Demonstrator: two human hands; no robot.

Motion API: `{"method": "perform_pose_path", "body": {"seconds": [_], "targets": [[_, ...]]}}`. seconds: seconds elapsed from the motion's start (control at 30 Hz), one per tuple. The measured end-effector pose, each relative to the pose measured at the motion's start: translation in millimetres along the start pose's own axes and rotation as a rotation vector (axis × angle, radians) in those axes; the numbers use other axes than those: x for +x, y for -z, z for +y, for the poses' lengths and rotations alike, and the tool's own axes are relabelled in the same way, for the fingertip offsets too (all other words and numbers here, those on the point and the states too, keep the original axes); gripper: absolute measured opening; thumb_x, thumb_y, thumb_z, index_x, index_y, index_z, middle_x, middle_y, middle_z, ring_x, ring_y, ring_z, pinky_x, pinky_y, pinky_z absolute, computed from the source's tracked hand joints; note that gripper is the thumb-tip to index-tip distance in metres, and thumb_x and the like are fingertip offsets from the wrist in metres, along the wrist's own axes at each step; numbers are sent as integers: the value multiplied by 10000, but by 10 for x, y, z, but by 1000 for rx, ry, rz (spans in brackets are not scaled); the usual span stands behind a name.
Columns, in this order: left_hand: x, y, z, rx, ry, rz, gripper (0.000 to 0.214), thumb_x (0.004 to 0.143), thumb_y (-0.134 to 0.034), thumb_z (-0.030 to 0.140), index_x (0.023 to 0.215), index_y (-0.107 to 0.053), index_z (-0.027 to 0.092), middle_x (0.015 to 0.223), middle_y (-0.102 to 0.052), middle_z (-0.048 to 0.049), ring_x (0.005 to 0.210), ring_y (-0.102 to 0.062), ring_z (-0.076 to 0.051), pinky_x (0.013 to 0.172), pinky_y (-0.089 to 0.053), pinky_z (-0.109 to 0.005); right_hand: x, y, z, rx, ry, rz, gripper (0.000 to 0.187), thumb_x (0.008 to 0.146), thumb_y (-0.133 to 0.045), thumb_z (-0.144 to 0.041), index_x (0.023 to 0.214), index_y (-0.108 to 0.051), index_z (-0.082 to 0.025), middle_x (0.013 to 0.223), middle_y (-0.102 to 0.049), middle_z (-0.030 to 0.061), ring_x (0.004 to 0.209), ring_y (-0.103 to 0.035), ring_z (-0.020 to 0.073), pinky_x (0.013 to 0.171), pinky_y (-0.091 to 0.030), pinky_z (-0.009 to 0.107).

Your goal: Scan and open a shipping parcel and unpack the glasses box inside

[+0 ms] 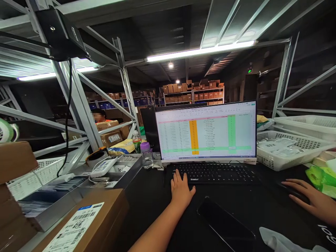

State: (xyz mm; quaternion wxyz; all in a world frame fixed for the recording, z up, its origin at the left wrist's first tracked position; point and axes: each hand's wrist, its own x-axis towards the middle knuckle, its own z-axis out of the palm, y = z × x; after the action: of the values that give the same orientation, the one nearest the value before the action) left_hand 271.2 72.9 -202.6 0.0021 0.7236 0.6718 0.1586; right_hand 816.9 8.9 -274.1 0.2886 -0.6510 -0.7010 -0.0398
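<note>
My left hand (180,189) rests on the left end of a black keyboard (220,174), fingers spread over the keys and thumb out to the side. At the right, my right hand (309,196) is around a black computer mouse (298,193), which is partly hidden under the fingers. Behind the keyboard stands a monitor (210,131) showing a spreadsheet with orange and green columns. A dark smartphone (225,222) lies on the black desk mat (157,217) between my arms.
Left are a labelled cardboard box (78,224), a grey divided tray (135,169) and a purple-capped bottle (147,159). White plastic baskets (283,162), a green packet (321,178) and a crumpled pale cloth or wrapper (278,239) are at right. Behind the metal rack sits a person (99,115).
</note>
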Motion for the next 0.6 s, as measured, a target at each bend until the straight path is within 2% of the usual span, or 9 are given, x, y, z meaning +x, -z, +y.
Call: {"method": "perform_pose_path", "body": {"seconds": [0.27, 0.47, 0.6], "targets": [[14, -61, -28, -16, -10, 24, 737, 852, -573, 471, 1500, -427, 151, 1661, -165, -212, 1512, -207, -399, 1213, -200, -536, -8, -33, 76, 3, 8, 5, 506, 805, -606, -619, 1280, -624, -445, 1404, -574, 86, 1214, -629, 336, 1006, -531, 478], [6, -36, -18, -6, -8, 12, 745, 851, -572, 478, 1503, -424, 149, 1659, -159, -224, 1513, -211, -395, 1211, -205, -529, -9, -28, 89, -17, 6, -5, 510, 809, -596, -630, 1278, -637, -433, 1411, -577, 83, 1224, -625, 337, 1007, -539, 475], [2, -12, -11, 7, -3, 6, 741, 858, -561, 493, 1505, -418, 162, 1662, -159, -210, 1518, -208, -380, 1216, -199, -509, -16, -8, 67, -55, 21, -25, 511, 822, -571, -629, 1296, -624, -448, 1401, -601, 31, 1216, -635, 337, 984, -567, 458]]}}
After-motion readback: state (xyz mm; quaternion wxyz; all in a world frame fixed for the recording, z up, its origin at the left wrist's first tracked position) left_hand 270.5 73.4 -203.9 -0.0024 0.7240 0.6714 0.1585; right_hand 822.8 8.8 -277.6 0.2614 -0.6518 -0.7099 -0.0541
